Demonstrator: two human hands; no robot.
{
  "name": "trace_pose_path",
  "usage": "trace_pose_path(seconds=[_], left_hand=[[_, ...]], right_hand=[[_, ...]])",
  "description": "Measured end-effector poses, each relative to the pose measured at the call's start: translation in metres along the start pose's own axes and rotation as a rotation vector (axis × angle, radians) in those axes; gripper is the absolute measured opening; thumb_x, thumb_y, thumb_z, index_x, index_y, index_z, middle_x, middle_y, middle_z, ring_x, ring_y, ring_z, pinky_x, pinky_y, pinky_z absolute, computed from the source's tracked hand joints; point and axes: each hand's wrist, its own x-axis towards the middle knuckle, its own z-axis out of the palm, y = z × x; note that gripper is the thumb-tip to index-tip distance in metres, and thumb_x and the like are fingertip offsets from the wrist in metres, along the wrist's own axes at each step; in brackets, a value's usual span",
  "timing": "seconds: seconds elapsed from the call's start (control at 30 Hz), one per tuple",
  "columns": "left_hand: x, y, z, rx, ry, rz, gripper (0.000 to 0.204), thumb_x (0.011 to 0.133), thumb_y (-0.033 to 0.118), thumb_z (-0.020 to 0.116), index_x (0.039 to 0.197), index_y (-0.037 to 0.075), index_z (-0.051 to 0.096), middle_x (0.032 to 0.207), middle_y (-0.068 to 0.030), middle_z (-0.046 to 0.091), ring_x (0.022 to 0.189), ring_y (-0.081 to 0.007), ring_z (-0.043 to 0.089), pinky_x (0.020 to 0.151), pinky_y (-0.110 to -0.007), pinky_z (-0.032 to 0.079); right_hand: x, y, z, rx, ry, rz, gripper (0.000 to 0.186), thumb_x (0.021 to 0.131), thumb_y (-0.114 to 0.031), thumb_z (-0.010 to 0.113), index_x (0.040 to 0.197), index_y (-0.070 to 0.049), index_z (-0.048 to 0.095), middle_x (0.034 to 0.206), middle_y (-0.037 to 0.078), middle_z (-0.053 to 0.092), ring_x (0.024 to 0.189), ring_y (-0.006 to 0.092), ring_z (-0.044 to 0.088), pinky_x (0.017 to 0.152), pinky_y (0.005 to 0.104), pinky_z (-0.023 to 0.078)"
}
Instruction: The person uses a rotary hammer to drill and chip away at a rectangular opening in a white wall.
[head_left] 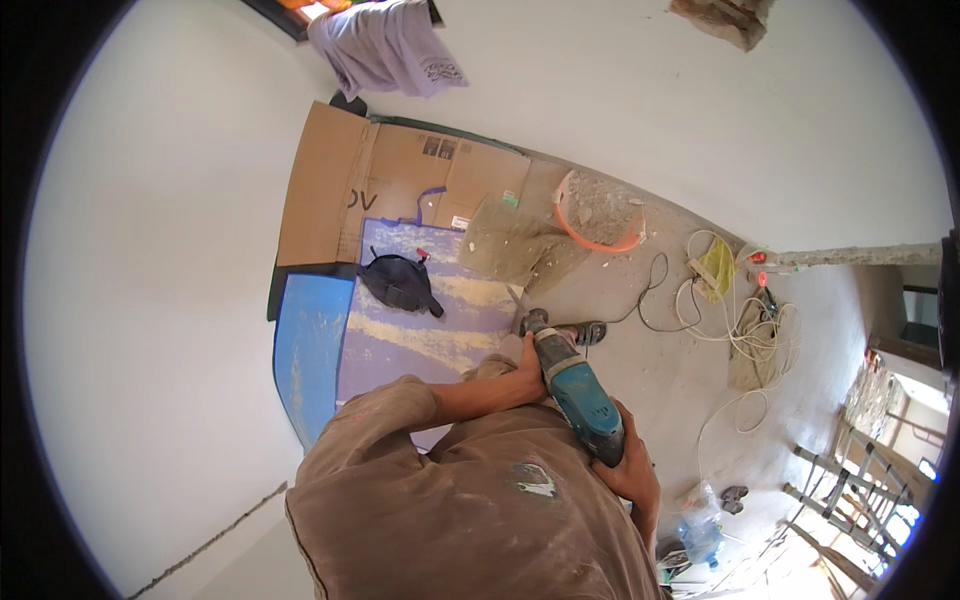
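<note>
You have the teal tool (585, 395) in both hands, just in front of your brown shirt (430, 510), its dark nose aimed toward 11 o'clock and its rear toward 5. Your left hand (531, 368) is curled round the dark front part; some of its fingers are hidden, but the grip looks closed. Your right hand (628, 462) is wrapped on the rear end, thumb side up along the casing, its fingers partly out of sight.

Seen from the tool, a sandalled foot (592, 333) shows just beside the nose at 12 o'clock, on the grey floor (670, 380). Farther out at 12 is an orange tub (598, 246) with rubble in it. At 10 o'clock a black bag (398, 283) lies on a streaked purple board (375, 370), and a blue board (315, 345) leans out at 9. Cardboard (408, 165) is at 11. A yellow sack (716, 268) lies between 1 and 2, near loops of white cable at 2. Between 4 and 5 is a clear bottle (702, 532).
</note>
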Motion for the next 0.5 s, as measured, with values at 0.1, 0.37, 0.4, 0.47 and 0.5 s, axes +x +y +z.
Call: trace_pose_path(seconds=[0.1,0.37,0.4,0.47,0.5], left_hand=[[0.007,-0.004,-0.014,0.031,-0.006,-0.029,0.082,0.088,0.076,0.026,0.131,0.011,0.051,0.122,-0.0145,0.06,0.115,-0.0336,0.056,0.106,-0.049,0.039],[0.012,-0.011,-0.03,0.059,0.017,-0.034,0.083,0.087,0.078,0.026,0.13,0.013,0.053,0.127,-0.0176,0.059,0.119,-0.0365,0.055,0.107,-0.052,0.038],[0.01,-0.01,-0.032,0.067,0.026,-0.056,0.083,0.087,0.078,0.026,0.13,0.013,0.053,0.125,-0.017,0.06,0.118,-0.0361,0.055,0.106,-0.052,0.038],[0.009,-0.012,-0.024,0.087,0.0,-0.075,0.081,0.088,0.076,0.025,0.134,0.014,0.05,0.129,-0.0155,0.057,0.121,-0.0345,0.053,0.108,-0.051,0.037],[0.003,-0.012,-0.021,0.09,-0.029,-0.068,0.081,0.089,0.074,0.025,0.138,0.014,0.046,0.134,-0.0147,0.054,0.125,-0.0332,0.05,0.11,-0.05,0.034]], right_hand=[[-0.008,-0.011,0.014,0.027,0.037,0.086,0.09,0.064,-0.01,0.062,0.147,-0.01,0.027,0.116,0.028,0.062,0.115,0.0437,0.058,0.099,0.0432,0.044],[-0.029,-0.001,0.042,-0.024,0.146,0.083,0.089,0.064,-0.01,0.061,0.147,-0.009,0.029,0.123,0.025,0.059,0.12,0.0383,0.056,0.101,0.0421,0.042],[-0.034,0.001,0.045,-0.025,0.149,0.058,0.089,0.064,-0.01,0.061,0.147,-0.009,0.029,0.122,0.025,0.059,0.12,0.0386,0.056,0.101,0.0423,0.042],[-0.04,0.008,0.049,-0.023,0.204,0.015,0.089,0.064,-0.01,0.061,0.147,-0.009,0.028,0.122,0.025,0.059,0.12,0.0392,0.056,0.102,0.0426,0.042],[-0.041,0.01,0.051,-0.017,0.195,0.028,0.088,0.065,-0.011,0.061,0.147,-0.009,0.028,0.121,0.026,0.059,0.119,0.04,0.056,0.101,0.043,0.042]])
